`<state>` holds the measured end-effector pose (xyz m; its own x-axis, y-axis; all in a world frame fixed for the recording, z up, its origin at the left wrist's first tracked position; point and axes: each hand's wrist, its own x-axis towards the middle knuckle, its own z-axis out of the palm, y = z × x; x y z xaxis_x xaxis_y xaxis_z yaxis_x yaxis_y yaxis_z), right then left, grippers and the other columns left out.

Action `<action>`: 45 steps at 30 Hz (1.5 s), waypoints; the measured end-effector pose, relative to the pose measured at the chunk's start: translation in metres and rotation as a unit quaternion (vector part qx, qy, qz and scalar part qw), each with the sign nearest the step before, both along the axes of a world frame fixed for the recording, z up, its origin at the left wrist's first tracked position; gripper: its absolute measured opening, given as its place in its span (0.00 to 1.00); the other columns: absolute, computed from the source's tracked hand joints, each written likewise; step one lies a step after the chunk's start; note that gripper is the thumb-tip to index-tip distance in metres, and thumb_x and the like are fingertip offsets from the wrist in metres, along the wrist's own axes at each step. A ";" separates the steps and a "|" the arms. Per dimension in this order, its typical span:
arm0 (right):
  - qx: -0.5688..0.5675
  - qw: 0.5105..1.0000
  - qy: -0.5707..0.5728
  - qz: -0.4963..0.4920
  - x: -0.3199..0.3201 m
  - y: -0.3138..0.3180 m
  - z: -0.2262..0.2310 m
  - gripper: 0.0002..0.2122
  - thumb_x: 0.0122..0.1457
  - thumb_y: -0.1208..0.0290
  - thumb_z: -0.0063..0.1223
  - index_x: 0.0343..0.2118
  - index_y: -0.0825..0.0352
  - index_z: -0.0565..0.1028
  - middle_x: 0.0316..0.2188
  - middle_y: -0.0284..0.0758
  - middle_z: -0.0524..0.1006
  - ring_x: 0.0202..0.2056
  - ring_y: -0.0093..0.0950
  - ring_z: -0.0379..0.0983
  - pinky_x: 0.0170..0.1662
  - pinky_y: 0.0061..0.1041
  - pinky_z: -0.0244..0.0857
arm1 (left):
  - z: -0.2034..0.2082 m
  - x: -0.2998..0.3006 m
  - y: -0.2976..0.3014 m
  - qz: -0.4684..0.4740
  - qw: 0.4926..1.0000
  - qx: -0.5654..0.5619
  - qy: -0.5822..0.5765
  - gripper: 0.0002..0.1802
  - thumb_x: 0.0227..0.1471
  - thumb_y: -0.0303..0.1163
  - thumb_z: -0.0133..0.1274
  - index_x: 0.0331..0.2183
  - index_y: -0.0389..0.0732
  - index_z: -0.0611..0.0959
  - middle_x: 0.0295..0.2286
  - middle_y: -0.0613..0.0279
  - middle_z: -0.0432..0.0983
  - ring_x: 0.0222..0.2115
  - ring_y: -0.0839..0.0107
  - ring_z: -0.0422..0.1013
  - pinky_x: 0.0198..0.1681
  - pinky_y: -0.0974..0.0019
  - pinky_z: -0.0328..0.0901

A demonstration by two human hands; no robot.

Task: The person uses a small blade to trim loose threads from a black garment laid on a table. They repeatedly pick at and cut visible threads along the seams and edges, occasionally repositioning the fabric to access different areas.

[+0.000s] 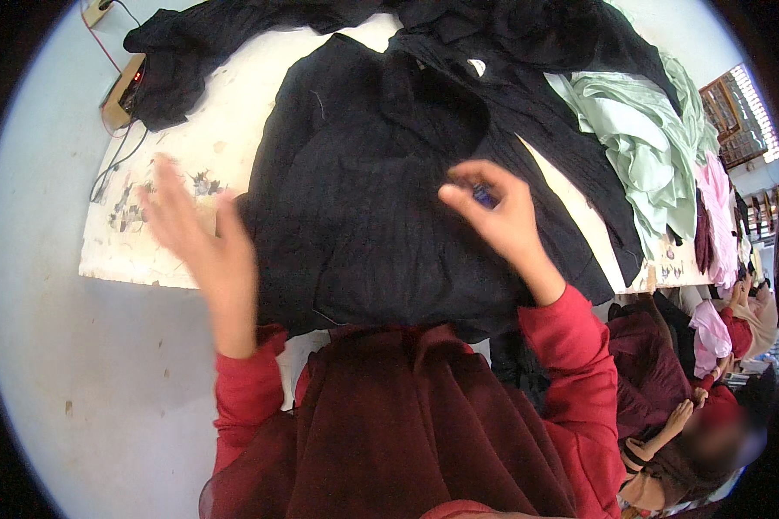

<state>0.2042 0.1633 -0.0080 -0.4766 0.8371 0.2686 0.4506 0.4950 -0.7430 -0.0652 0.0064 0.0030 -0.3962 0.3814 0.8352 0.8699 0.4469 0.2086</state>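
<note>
Maroon fabric [363, 424] drapes the person nearest the lens, before a black garment [346, 208] spread across the pale table [225, 99] and over its near edge, seemingly to keep it within reach of both hands. The right hand [509, 212] curls above it, thumb and fingers closed on a small blue object [485, 197], apparently pinched for fine control. The left hand [195, 233], blurred, fingers spread, appears empty beside the garment; contact cannot be told.

The left hand [195, 229], blurred, reached forward with fingers extended and thumb held apart; the right hand [506, 216] curled inward, thumb pointing left. Both forearms [235, 316] stretched ahead, wrists bare.
</note>
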 end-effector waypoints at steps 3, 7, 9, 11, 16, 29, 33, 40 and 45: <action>0.006 0.999 0.041 0.015 -0.003 0.031 -0.004 0.23 0.49 0.56 0.68 0.45 0.66 0.79 0.36 0.37 0.81 0.40 0.32 0.79 0.46 0.28 0.69 | 0.006 -0.053 -0.005 0.042 0.988 -0.144 0.026 0.23 0.60 0.35 0.49 0.56 0.40 0.73 0.55 0.49 0.68 0.58 0.55 0.63 0.62 0.57 0.55; 0.022 0.990 -0.136 -0.007 -0.035 0.038 -0.013 0.24 0.49 0.59 0.67 0.47 0.67 0.79 0.41 0.44 0.81 0.43 0.35 0.79 0.48 0.30 0.70 | -0.009 -0.078 0.027 -0.275 0.910 -0.177 -0.254 0.23 0.61 0.35 0.49 0.55 0.39 0.73 0.55 0.48 0.68 0.57 0.53 0.64 0.61 0.58 0.56; -0.049 0.991 -0.111 0.057 -0.042 0.048 0.008 0.21 0.50 0.60 0.66 0.45 0.68 0.80 0.37 0.42 0.82 0.39 0.31 0.79 0.45 0.28 0.70 | -0.027 -0.078 0.051 -0.294 0.882 -0.232 -0.284 0.23 0.61 0.36 0.50 0.55 0.38 0.73 0.55 0.49 0.68 0.57 0.56 0.64 0.61 0.60 0.56; -0.131 0.981 0.044 0.138 -0.047 0.058 0.031 0.15 0.52 0.64 0.64 0.39 0.70 0.81 0.29 0.34 0.81 0.33 0.21 0.75 0.40 0.26 0.68 | -0.052 -0.081 0.073 -0.325 0.881 -0.204 -0.275 0.26 0.59 0.36 0.52 0.56 0.35 0.71 0.54 0.43 0.68 0.58 0.51 0.62 0.61 0.57 0.56; -0.008 0.964 0.223 0.147 -0.049 0.056 0.147 0.20 0.55 0.57 0.65 0.43 0.68 0.78 0.38 0.30 0.79 0.38 0.19 0.73 0.47 0.18 0.63 | -0.052 -0.068 0.093 -0.276 0.855 -0.164 -0.408 0.33 0.48 0.38 0.63 0.52 0.29 0.75 0.47 0.42 0.75 0.50 0.54 0.70 0.56 0.58 0.61; 0.152 0.961 0.183 -0.138 0.084 0.073 0.242 0.16 0.60 0.58 0.58 0.38 0.70 0.82 0.30 0.30 0.79 0.31 0.21 0.73 0.37 0.19 0.63 | 0.234 -0.183 -0.002 -0.186 0.982 -0.017 0.009 0.29 0.59 0.52 0.51 0.53 0.43 0.78 0.46 0.52 0.78 0.44 0.61 0.77 0.51 0.67 0.68; 0.278 0.945 0.070 -0.157 0.034 0.107 0.210 0.20 0.59 0.54 0.57 0.40 0.71 0.79 0.23 0.30 0.76 0.23 0.20 0.69 0.26 0.21 0.61 | 0.215 -0.179 0.076 -0.098 0.960 0.078 0.250 0.37 0.53 0.57 0.57 0.57 0.44 0.73 0.49 0.53 0.75 0.45 0.58 0.75 0.49 0.60 0.67; 0.306 0.947 -0.099 0.028 0.018 -0.003 0.023 0.27 0.53 0.46 0.59 0.52 0.57 0.75 0.50 0.40 0.76 0.42 0.40 0.78 0.40 0.35 0.74 | 0.018 0.022 0.026 -0.355 0.848 -0.389 0.052 0.53 0.46 0.61 0.57 0.66 0.49 0.57 0.66 0.59 0.47 0.68 0.56 0.39 0.64 0.31 0.32; 0.145 0.970 -0.189 0.054 0.080 -0.013 -0.026 0.28 0.53 0.45 0.59 0.53 0.56 0.75 0.56 0.29 0.73 0.42 0.32 0.80 0.39 0.29 0.75 | -0.029 -0.023 -0.022 -0.370 0.793 -0.477 -0.079 0.50 0.44 0.64 0.57 0.63 0.49 0.64 0.66 0.57 0.50 0.67 0.53 0.44 0.65 0.36 0.35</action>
<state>0.2838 0.1502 -0.0337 -0.6674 0.6924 0.2742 0.5982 0.7178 -0.3563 -0.0883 -0.0158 -0.0256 0.1594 0.9871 -0.0112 0.9646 -0.1533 0.2147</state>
